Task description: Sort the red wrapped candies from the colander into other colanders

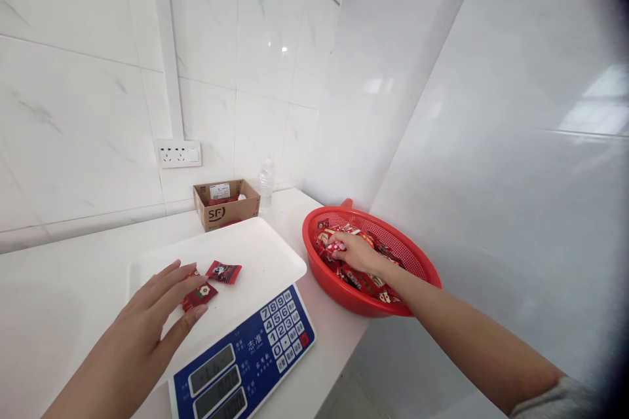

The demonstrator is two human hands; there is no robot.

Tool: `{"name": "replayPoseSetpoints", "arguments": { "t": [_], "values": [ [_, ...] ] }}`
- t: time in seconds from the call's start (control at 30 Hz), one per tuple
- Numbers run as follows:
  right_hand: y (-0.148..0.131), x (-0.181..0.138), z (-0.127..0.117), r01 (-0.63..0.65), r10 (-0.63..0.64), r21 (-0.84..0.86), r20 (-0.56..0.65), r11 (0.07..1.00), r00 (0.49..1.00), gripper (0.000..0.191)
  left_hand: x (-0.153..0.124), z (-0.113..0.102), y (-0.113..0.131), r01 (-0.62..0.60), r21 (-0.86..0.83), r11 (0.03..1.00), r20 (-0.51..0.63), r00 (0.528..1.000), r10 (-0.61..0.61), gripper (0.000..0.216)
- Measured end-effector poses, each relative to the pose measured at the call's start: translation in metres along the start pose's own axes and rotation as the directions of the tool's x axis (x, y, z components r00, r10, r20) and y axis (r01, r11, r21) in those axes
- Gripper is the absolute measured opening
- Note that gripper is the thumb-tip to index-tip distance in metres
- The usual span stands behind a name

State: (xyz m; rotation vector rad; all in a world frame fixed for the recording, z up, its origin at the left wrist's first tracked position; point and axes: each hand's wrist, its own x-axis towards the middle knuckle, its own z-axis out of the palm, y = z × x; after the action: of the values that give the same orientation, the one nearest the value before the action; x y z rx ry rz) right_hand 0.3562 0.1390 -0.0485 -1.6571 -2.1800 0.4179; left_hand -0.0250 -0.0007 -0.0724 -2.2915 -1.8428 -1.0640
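My left hand hovers over the white pan of a digital scale, fingers apart. Beneath and beside its fingertips lies a dark red wrapped snack packet with a flower print; whether they touch is hard to tell. A second red packet rests on the pan just beyond it. Inside a red plastic basket, my right hand pinches a red packet with white dots. Several other red wrapped packets lie under and around that hand.
The scale's blue keypad panel faces me. An open cardboard box with red items stands behind the pan, beside a clear plastic bottle. The basket stands at the white table's right edge, near the grey wall. A socket is on the tiled wall.
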Motion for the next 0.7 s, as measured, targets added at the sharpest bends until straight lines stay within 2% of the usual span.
{"name": "replayPoseSetpoints", "arguments": {
  "t": [0.13,0.23,0.4,0.47,0.57,0.63,0.7],
  "values": [
    [-0.006,0.001,-0.016,-0.018,0.032,0.090,-0.158,0.996,0.987,0.017,-0.001,0.001,0.005,0.030,-0.030,0.999,0.054,0.998,-0.029,0.041],
    [-0.025,-0.001,-0.023,0.036,0.005,0.186,-0.218,0.982,0.976,0.018,-0.003,-0.002,0.014,0.078,-0.087,0.993,0.104,0.992,-0.069,0.041],
    [-0.085,-0.010,-0.010,0.223,-0.169,0.350,-0.178,0.910,0.969,0.020,-0.003,-0.012,0.038,0.266,-0.272,0.925,0.253,0.947,-0.198,0.045],
    [-0.113,-0.015,0.004,0.307,-0.277,0.425,-0.132,0.852,0.952,0.019,-0.003,-0.015,0.048,0.369,-0.446,0.816,0.328,0.915,-0.235,0.052],
    [-0.153,-0.025,0.028,0.410,-0.472,0.582,-0.050,0.703,0.880,0.018,-0.003,-0.019,0.059,0.437,-0.728,0.528,0.396,0.897,-0.197,0.060],
    [-0.173,-0.030,0.043,0.446,-0.576,0.626,0.006,0.640,0.818,0.017,-0.002,-0.023,0.063,0.450,-0.820,0.353,0.406,0.893,-0.194,0.060],
    [-0.188,-0.033,0.053,0.483,-0.650,0.620,0.058,0.619,0.758,0.020,0.000,-0.027,0.062,0.452,-0.852,0.264,0.401,0.888,-0.223,0.054]
  ]
}}
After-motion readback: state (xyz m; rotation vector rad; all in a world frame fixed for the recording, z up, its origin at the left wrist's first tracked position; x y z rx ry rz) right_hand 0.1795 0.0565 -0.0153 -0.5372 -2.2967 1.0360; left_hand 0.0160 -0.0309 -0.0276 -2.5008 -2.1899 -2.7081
